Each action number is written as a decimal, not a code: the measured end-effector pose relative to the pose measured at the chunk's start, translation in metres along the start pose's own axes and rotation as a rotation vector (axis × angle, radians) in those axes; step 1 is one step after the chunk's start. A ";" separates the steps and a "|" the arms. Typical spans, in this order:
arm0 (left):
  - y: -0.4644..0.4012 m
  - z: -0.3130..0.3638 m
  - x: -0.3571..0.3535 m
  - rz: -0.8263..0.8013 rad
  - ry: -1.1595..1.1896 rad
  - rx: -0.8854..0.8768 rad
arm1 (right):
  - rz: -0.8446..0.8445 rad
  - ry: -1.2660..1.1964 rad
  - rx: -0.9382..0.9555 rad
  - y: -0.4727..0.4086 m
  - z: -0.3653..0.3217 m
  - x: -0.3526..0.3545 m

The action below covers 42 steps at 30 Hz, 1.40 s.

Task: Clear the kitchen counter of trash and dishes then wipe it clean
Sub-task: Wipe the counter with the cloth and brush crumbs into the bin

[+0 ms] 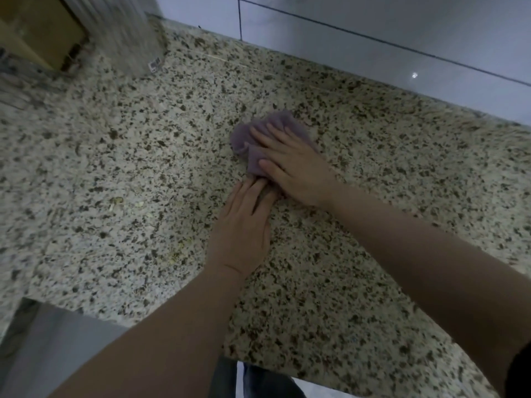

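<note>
A crumpled purple cloth (260,130) lies on the speckled granite counter (129,156) near its middle. My right hand (293,165) presses flat on top of the cloth, fingers spread over it. My left hand (244,228) rests palm down on the counter just in front, its fingertips touching the cloth's near edge. A few pale crumbs (119,201) are scattered on the counter to the left of my left hand.
A clear ribbed container (129,33) with a barcode sticker stands at the back left, beside a brown box (37,30). A grey tiled wall (373,47) runs along the back. The counter's front edge drops to the floor at bottom left.
</note>
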State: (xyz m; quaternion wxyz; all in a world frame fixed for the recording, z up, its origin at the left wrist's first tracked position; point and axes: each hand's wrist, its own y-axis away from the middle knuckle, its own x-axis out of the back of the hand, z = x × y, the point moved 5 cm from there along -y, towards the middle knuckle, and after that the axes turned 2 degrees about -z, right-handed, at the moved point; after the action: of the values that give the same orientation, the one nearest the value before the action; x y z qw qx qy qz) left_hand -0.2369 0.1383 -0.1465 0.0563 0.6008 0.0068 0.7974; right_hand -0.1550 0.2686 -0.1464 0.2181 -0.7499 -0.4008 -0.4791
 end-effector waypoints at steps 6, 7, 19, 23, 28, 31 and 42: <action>0.000 0.001 0.001 0.017 0.046 -0.025 | 0.060 0.122 -0.223 -0.027 0.054 0.023; 0.000 0.001 0.001 0.024 0.052 -0.027 | 0.092 0.121 -0.306 -0.022 0.065 0.028; 0.001 0.002 -0.002 0.040 0.036 -0.023 | -0.023 0.049 -0.240 0.131 0.041 0.008; 0.000 0.000 -0.004 0.037 0.007 -0.023 | 0.133 0.060 -0.492 0.098 0.108 0.042; -0.001 0.000 -0.004 0.070 0.017 -0.033 | 0.131 0.116 -0.528 0.127 0.069 0.018; -0.001 0.000 -0.004 0.083 0.030 -0.047 | 0.103 0.133 -0.501 0.171 0.001 -0.014; 0.003 -0.001 0.001 0.035 -0.029 -0.033 | 0.120 -0.036 -0.521 0.082 0.069 0.025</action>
State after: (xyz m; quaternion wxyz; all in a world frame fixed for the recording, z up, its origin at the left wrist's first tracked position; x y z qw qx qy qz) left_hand -0.2381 0.1351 -0.1457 0.0524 0.6113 -0.0174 0.7895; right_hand -0.0452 0.2795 -0.1497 0.0385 -0.8116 -0.2227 -0.5387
